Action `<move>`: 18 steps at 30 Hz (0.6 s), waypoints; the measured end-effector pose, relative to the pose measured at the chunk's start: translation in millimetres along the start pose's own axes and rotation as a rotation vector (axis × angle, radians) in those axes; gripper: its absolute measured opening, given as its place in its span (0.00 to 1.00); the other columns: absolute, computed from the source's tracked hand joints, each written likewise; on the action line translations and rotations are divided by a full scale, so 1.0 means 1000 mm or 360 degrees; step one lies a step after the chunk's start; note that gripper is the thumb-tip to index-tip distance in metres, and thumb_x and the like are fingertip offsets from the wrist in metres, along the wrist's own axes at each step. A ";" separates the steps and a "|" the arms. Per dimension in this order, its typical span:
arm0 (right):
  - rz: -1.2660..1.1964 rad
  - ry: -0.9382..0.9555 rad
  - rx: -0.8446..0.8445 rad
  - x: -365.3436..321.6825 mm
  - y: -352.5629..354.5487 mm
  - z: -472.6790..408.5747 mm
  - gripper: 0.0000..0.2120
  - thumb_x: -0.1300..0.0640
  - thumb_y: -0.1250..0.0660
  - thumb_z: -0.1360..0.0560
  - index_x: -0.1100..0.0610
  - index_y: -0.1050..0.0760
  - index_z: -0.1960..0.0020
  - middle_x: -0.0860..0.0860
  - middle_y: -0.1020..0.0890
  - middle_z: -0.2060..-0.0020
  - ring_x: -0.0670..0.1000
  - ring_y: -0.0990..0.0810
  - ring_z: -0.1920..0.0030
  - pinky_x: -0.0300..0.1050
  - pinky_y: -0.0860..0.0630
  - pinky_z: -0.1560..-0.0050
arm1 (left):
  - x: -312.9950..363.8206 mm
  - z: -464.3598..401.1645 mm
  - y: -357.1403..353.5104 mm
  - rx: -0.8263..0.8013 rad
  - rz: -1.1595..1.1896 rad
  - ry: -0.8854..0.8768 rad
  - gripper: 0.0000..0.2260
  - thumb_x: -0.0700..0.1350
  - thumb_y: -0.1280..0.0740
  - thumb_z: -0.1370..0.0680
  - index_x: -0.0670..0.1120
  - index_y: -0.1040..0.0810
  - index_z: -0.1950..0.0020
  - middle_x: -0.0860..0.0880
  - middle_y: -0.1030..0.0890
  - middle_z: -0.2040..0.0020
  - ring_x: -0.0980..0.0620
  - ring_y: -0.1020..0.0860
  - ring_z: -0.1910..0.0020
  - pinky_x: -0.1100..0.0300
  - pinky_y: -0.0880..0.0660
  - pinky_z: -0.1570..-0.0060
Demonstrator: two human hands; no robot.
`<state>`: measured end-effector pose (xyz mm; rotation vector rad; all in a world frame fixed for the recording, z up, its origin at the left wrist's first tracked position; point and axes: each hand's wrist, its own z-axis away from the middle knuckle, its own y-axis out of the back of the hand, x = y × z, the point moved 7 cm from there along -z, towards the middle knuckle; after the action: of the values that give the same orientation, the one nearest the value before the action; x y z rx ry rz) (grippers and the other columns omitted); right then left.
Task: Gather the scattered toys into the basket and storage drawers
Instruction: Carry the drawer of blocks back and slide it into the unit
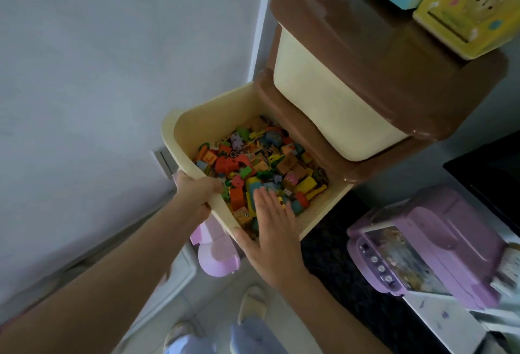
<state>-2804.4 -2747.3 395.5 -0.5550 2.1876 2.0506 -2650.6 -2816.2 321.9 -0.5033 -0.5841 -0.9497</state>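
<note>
The cream storage drawer (194,117) stands pulled out of the brown drawer unit (394,72) and is nearly full of small colourful toy blocks (261,168). The left hand (197,193) grips its front rim; the right hand (270,230) lies flat and spread over the blocks, holding nothing. This drawer looks loaded; closing it remains. No basket shows, and a purple toy (439,252) sits beside the unit.
</note>
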 end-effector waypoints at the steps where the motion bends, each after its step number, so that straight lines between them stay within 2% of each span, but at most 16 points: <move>1: 0.0001 0.0084 -0.0111 -0.009 -0.006 -0.003 0.36 0.35 0.46 0.28 0.60 0.32 0.31 0.55 0.23 0.37 0.54 0.24 0.37 0.55 0.28 0.40 | 0.006 -0.003 -0.005 -0.0035 -0.0040 -0.0004 0.33 0.24 0.33 0.38 0.46 0.33 0.37 0.39 0.25 0.43 0.37 0.24 0.45 0.35 0.24 0.54; 3: 0.0062 0.0216 -0.0233 -0.020 -0.014 -0.009 0.33 0.38 0.38 0.30 0.59 0.30 0.33 0.53 0.19 0.43 0.52 0.19 0.45 0.48 0.24 0.46 | 0.019 -0.004 -0.012 -0.0060 -0.0100 0.0017 0.27 0.24 0.35 0.35 0.43 0.35 0.40 0.40 0.26 0.48 0.40 0.24 0.50 0.41 0.23 0.56; 5: 0.0181 0.0260 -0.0216 -0.019 -0.016 -0.016 0.31 0.45 0.28 0.35 0.57 0.28 0.36 0.50 0.17 0.48 0.50 0.18 0.49 0.46 0.22 0.48 | 0.027 0.000 -0.022 -0.0077 -0.0135 0.0020 0.23 0.23 0.38 0.30 0.45 0.38 0.44 0.44 0.30 0.53 0.45 0.27 0.57 0.45 0.25 0.60; 7: 0.0301 0.0271 -0.0144 -0.009 -0.014 -0.019 0.31 0.48 0.26 0.37 0.57 0.27 0.36 0.50 0.18 0.46 0.50 0.19 0.45 0.52 0.24 0.42 | 0.023 0.000 -0.034 -0.0140 -0.0058 0.0061 0.23 0.24 0.38 0.29 0.46 0.40 0.45 0.45 0.30 0.54 0.45 0.28 0.55 0.44 0.25 0.55; 10: 0.0508 0.0251 -0.0058 0.017 -0.006 -0.017 0.35 0.48 0.27 0.35 0.53 0.33 0.31 0.54 0.24 0.35 0.55 0.27 0.34 0.65 0.37 0.33 | 0.005 0.008 -0.054 -0.0190 0.0134 0.0185 0.15 0.31 0.35 0.26 0.44 0.37 0.47 0.44 0.26 0.54 0.44 0.24 0.52 0.40 0.25 0.47; 12: 0.0622 0.0200 -0.0018 0.036 0.002 -0.020 0.39 0.49 0.25 0.36 0.51 0.36 0.29 0.57 0.28 0.32 0.60 0.31 0.31 0.69 0.42 0.33 | 0.002 0.009 -0.073 -0.0212 0.0309 0.0162 0.23 0.38 0.32 0.26 0.50 0.39 0.38 0.42 0.24 0.49 0.42 0.22 0.49 0.38 0.24 0.48; 14: 0.0707 0.0144 0.0019 0.052 0.011 -0.029 0.40 0.50 0.24 0.37 0.49 0.36 0.29 0.59 0.30 0.31 0.63 0.32 0.31 0.70 0.44 0.34 | 0.007 0.009 -0.098 -0.0270 0.0396 0.0043 0.34 0.45 0.30 0.27 0.60 0.47 0.30 0.43 0.27 0.40 0.41 0.24 0.44 0.38 0.25 0.47; 16: 0.0754 0.0086 0.0040 0.067 0.020 -0.040 0.39 0.52 0.23 0.39 0.48 0.33 0.30 0.59 0.30 0.31 0.63 0.33 0.31 0.70 0.47 0.34 | 0.010 0.007 -0.122 -0.0367 0.0326 0.0066 0.41 0.50 0.30 0.28 0.65 0.57 0.28 0.46 0.34 0.30 0.41 0.30 0.36 0.39 0.28 0.41; 18: 0.0772 0.0045 0.0043 0.083 0.025 -0.052 0.38 0.51 0.22 0.39 0.49 0.31 0.31 0.60 0.28 0.32 0.63 0.31 0.32 0.69 0.47 0.34 | 0.014 0.005 -0.143 -0.0486 0.0230 0.0146 0.41 0.52 0.30 0.27 0.65 0.58 0.28 0.47 0.37 0.29 0.40 0.34 0.33 0.35 0.33 0.39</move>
<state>-2880.4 -2814.4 398.3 -0.0451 2.5584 2.2240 -2767.7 -2892.0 355.2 -0.7603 -0.3156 -0.9225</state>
